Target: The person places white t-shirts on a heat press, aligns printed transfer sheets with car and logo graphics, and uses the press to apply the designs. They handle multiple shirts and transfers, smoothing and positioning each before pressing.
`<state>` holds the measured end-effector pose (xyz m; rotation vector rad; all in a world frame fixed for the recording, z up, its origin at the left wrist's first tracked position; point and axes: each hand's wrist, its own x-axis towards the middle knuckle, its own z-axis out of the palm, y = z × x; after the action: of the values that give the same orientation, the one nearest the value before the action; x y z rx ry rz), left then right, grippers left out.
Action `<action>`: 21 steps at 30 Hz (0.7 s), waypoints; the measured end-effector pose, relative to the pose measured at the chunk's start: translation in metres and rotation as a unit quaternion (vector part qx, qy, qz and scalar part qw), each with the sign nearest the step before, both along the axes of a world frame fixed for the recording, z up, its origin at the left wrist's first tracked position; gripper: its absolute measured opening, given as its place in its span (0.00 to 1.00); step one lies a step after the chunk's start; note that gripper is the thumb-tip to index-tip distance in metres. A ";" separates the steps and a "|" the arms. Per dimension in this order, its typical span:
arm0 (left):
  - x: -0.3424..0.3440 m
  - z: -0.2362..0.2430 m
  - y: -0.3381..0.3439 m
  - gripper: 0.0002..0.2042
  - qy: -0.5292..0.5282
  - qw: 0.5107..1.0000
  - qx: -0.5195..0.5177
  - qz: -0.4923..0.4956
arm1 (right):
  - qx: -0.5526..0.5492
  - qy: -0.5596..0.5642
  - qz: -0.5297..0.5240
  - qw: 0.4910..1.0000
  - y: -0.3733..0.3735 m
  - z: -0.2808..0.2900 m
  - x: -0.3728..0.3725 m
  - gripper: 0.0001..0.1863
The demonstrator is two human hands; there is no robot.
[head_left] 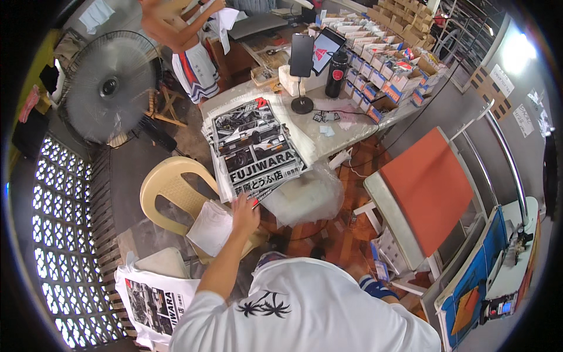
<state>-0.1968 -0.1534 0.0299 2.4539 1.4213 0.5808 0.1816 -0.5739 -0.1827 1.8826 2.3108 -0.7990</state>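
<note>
White with bold black print, the pile (255, 138) lies on the near end of the table (337, 142); whether its layers are cloth or film is hard to make out. The left hand (246, 215) is at the pile's lower edge, fingertips against or just beside it. Its back covers the fingers' undersides, so I cannot tell whether they pinch a layer or only rest there. The right hand is out of sight, and what it does cannot be told.

The wearer's white shirt (334, 305) hides much of the lower part of the view. At lower left, a printed shirt (155, 305) runs toward the bottom rim, partly covered by the wearer's sleeve. Fast spinning blurs the blades of the fan (108, 88), and a co-worker (173, 32) is cut off at the top edge.

The pile reaches past the table's near edge, with a clear plastic sheet (311, 196) hanging beside it. Close on the hand's left, the cream chair (157, 182) with a folded white cloth (211, 227) narrows the way. More room lies to the right, where reddish floor (352, 226) shows between the plastic sheet and the red-topped board (428, 190).
</note>
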 end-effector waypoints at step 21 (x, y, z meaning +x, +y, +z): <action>-0.292 -0.254 -0.016 0.34 -0.060 0.723 -0.314 0.612 | -0.411 0.168 -0.566 0.694 0.112 0.156 -0.079 0.10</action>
<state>-0.4889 -0.1692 -0.2243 0.7014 2.4982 0.3171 0.1028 -0.4615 -0.0267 2.4938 0.2286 -1.9063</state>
